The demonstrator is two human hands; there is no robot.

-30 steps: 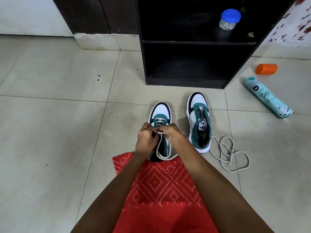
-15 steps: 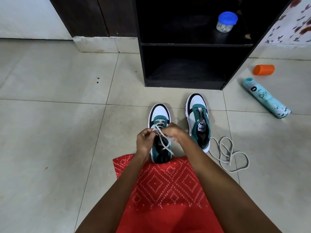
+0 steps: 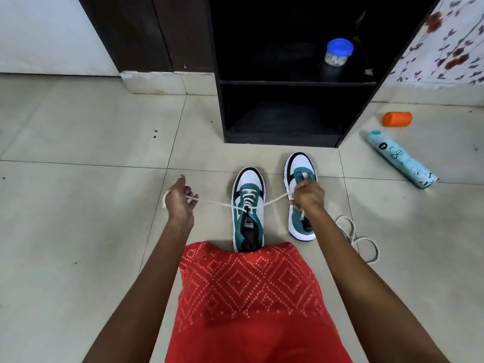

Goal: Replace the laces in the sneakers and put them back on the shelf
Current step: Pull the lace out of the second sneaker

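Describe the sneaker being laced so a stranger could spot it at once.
Find the tall dark wooden shelf unit on the pale tiled floor; two white-and-teal sneakers stand before it. Take the left sneaker, its heel at the red patterned cloth. Only it has a white lace stretched sideways from its eyelets, gripped by the left hand and the right hand.

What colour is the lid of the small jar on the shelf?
Blue. The lid of the jar on the dark shelf shows best in the head view.

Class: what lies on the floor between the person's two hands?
In the head view, the laced sneaker, its white lace pulled taut from left hand to right hand.
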